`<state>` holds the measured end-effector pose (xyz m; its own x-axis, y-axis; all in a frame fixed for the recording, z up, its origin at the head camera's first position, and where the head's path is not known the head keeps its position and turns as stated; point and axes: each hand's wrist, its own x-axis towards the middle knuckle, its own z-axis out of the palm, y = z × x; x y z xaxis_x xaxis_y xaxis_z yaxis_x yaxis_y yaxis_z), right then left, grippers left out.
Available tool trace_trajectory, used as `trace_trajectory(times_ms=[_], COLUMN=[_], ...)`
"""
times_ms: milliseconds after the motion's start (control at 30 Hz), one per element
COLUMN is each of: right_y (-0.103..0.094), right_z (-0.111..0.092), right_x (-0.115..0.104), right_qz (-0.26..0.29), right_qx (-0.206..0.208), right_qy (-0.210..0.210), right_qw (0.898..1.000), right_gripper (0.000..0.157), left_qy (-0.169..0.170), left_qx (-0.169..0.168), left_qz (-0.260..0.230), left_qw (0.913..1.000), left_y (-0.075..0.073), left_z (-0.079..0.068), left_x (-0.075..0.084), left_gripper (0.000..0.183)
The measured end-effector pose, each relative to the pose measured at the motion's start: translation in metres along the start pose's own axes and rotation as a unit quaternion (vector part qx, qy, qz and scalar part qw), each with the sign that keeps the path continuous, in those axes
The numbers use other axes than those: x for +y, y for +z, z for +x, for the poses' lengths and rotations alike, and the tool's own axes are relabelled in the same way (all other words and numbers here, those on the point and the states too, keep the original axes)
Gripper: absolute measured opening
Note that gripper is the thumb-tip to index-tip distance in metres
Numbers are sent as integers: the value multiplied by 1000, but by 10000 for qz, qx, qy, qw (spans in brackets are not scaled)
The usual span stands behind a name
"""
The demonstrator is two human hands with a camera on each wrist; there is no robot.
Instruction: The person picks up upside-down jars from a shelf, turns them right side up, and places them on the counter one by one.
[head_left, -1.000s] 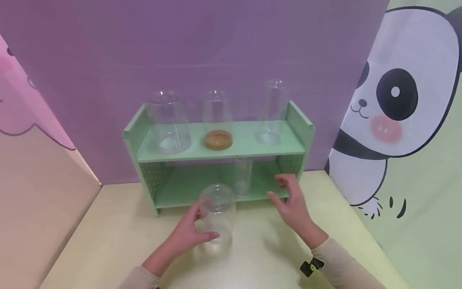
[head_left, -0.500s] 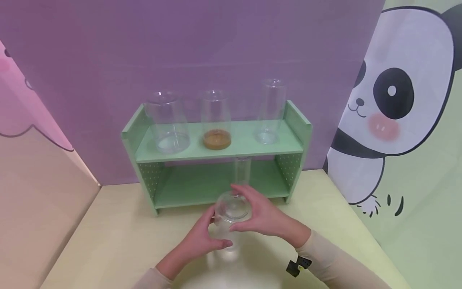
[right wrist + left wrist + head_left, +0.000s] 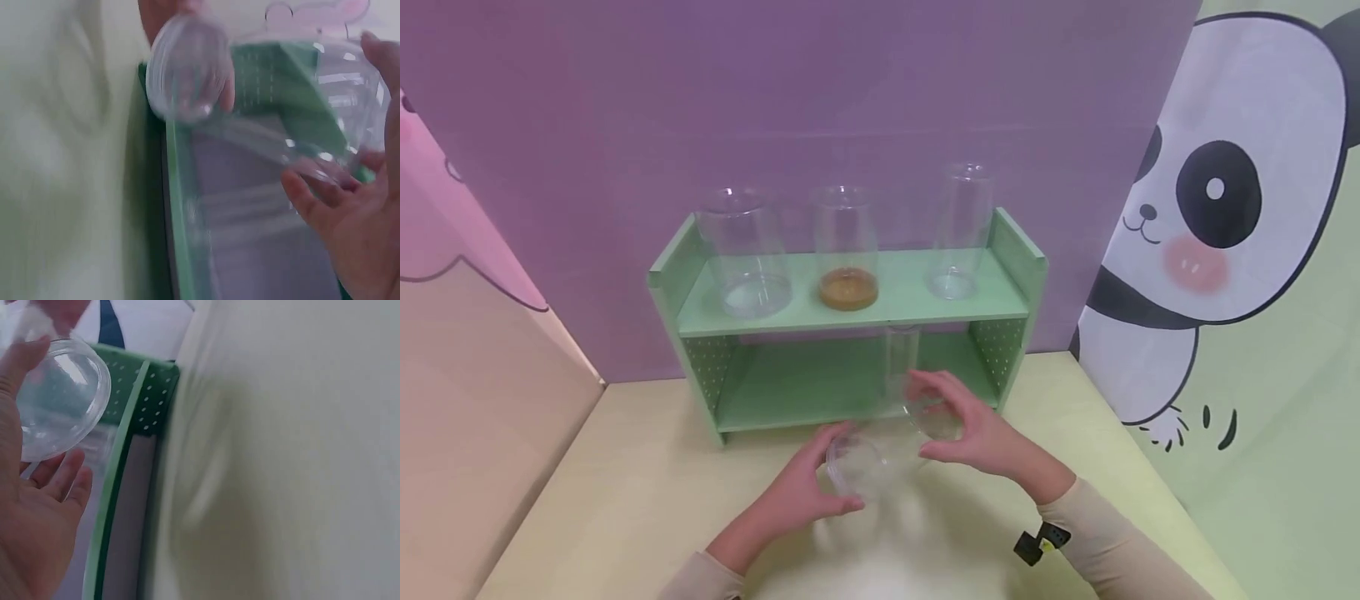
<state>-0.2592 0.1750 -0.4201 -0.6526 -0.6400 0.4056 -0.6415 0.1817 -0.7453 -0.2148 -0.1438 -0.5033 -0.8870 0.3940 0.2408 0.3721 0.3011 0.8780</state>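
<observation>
A clear jar (image 3: 887, 454) lies sideways in the air between both hands, in front of the shelf, its right end slightly higher in the head view. My left hand (image 3: 805, 483) holds the left, round end; the left wrist view shows thumb and fingers on either side of that disc-like end (image 3: 62, 394). At the wider right end, my right hand (image 3: 977, 429) curves thumb and fingers around the jar. Seen from the right wrist, the left end is narrower with a ridged edge (image 3: 156, 81), and the jar wall (image 3: 337, 87) looks see-through.
Behind the hands stands a green two-tier shelf (image 3: 857, 327). Its top bears a wide clear container (image 3: 748, 250), one with a brown bottom (image 3: 847, 287) and a tall narrow one (image 3: 962, 225). A slim clear container (image 3: 901, 358) stands on the lower tier, partly behind the right hand.
My right hand came in from the right and took hold of the jar. The jar has gone from near upright to lying sideways, and the right hand has shifted slightly right since mid-way.
</observation>
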Motion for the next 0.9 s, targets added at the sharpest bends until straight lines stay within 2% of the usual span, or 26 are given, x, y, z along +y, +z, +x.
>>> trace_trajectory(times_ms=[133,300,433,600,700,900], right_y=[-8,-4,0,10,20,37], right_z=[-9,-19,-23,-25,-27,-30], right_x=[16,31,34,32,33,40], right_qz=[69,293,335,547,479,614], right_qx=[-344,-475,-404,-324,-289,-299], right_qy=[260,466,524,787,1025,1451], right_qw=[9990,9974,9972,9949,9932,9871], right_gripper=[98,95,93,90,87,81], left_qy=[147,390,427,626,768,910], left_qx=[182,109,151,468,618,823], left_qz=[-31,-336,-611,-863,-1057,-1174], left_qw=[9997,9986,9971,9932,9895,9855], left_y=[-15,-27,-28,-25,-24,-23], left_z=[-2,-1,-1,-4,-4,5], left_x=[2,8,7,2,1,14], left_gripper=[99,101,101,91,89,100])
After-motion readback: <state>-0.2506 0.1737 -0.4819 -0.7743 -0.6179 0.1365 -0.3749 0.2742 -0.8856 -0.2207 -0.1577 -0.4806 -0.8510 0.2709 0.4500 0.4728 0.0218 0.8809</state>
